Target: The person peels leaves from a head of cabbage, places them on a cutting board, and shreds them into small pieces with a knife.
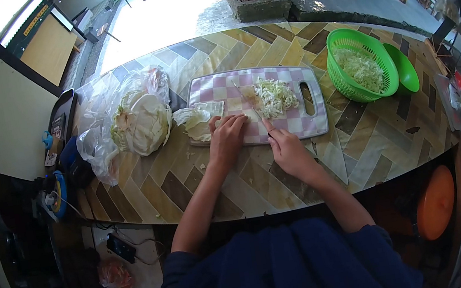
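Observation:
My right hand (286, 149) is closed round the handle of a knife (249, 101), whose blade points away from me over the checked cutting board (216, 86). My left hand (228, 136) presses down with bent fingers on cabbage leaves at the board's near edge, just left of the blade. Part of those leaves is hidden under the fingers. Pale cabbage leaves (197, 121) stick out to the left of that hand. Shredded cabbage (275, 96) lies in a heap right of the knife, near the board's handle slot.
Left of the board, a cabbage head (142, 124) sits by a clear plastic bag (95, 144). At the right stand a green colander (340, 76) holding shredded cabbage and a green bowl (405, 69). An orange lid (436, 203) is below the table at right; a phone (120, 248) lies lower left.

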